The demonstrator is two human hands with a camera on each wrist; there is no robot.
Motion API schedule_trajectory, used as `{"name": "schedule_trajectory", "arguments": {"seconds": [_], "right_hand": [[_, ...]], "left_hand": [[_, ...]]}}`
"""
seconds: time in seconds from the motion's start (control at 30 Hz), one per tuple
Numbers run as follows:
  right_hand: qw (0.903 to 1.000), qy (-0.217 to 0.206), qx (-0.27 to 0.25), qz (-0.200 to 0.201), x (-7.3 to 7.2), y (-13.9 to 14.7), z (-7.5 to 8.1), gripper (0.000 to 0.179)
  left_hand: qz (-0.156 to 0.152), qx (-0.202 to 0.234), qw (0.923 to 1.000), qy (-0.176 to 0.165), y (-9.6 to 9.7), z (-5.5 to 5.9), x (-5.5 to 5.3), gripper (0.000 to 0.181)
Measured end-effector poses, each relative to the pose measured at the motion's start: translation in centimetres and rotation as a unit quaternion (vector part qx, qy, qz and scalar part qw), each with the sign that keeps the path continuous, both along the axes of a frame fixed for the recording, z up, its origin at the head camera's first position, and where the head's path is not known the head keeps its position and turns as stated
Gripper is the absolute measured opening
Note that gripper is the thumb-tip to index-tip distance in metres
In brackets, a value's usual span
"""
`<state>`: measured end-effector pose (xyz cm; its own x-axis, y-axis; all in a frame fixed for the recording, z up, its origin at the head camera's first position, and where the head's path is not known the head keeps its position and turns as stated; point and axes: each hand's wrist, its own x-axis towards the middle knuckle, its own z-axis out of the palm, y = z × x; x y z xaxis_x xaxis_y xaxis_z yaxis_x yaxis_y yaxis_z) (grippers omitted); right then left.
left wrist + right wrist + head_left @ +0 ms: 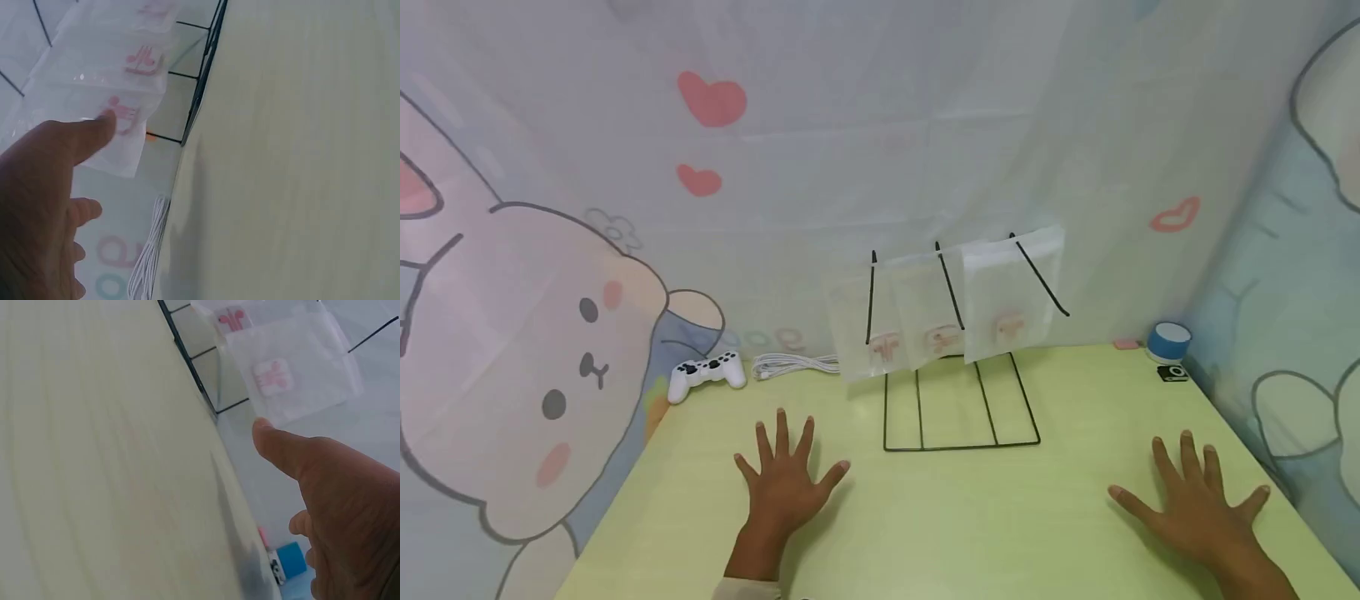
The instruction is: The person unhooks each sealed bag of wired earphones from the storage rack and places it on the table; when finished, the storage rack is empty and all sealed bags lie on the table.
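My left hand (782,492) is over the left half of the table with its fingers spread and nothing held. On the right side, my right hand (1206,521) is likewise spread and holds nothing. Between and beyond them stands a black wire rack (962,448) with three hook arms. From it hang three translucent plastic bags: a left bag (853,317), a middle bag (913,292) and a right bag (988,287), each with a pinkish-red mark low down. In the left wrist view the thumb (94,134) overlaps a bag; contact cannot be told.
At the back left lie a white game controller (707,372) and a bundled white cable (793,364). The back right corner has a blue-and-white round container (1168,342), a small black item (1172,373) and a pink piece (1126,344). Printed curtains (820,125) enclose the yellow-green table (970,533).
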<state>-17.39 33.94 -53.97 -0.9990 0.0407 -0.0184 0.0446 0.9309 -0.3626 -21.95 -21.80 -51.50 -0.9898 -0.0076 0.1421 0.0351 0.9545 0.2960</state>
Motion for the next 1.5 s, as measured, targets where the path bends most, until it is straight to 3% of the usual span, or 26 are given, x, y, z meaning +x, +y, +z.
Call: {"name": "schedule_trajectory", "arguments": {"seconds": [0.27, 0.53, 0.63, 0.8, 1.03, 1.23, 1.33, 1.5], "right_hand": [[0.9977, -0.006, -0.038, 0.055, -2.8, -2.9, 0.1, 0.112], [0.9919, -0.029, -0.089, 0.085, -5.7, -5.3, 0.3, 0.11], [0.9901, -0.041, -0.097, 0.093, -6.8, -6.2, 0.1, 0.111], [0.9892, -0.037, -0.099, 0.102, -8.1, -7.3, -0.1, 0.111], [0.9881, -0.026, -0.11, 0.104, -9.2, -8.0, -0.5, 0.104], [0.9857, -0.005, -0.126, 0.111, -10.2, -8.9, -0.7, 0.095], [0.9874, 0.002, -0.115, 0.109, -10.5, -9.2, -1.0, 0.09], [0.9887, 0.016, -0.106, 0.104, -10.5, -9.3, -1.3, 0.085]], "left_hand": [[-0.045, 0.054, 0.9971, 0.029, 0.7, 0.2, -2.4, 0.094], [-0.073, 0.146, 0.9865, 0.011, 0.3, 0.2, -4.9, 0.088], [-0.09, 0.203, 0.9748, 0.02, -0.3, 0.2, -6.2, 0.087], [-0.119, 0.301, 0.9458, 0.029, -0.6, 0.1, -8.0, 0.084], [-0.149, 0.362, 0.9193, 0.043, 0.0, -0.1, -10.2, 0.071], [-0.167, 0.43, 0.8859, 0.053, 0.4, 0.7, -11.6, 0.058], [-0.176, 0.436, 0.8808, 0.051, 0.9, 1.2, -12.3, 0.054], [-0.168, 0.435, 0.8843, 0.029, 1.6, 1.6, -13.2, 0.051]]}}
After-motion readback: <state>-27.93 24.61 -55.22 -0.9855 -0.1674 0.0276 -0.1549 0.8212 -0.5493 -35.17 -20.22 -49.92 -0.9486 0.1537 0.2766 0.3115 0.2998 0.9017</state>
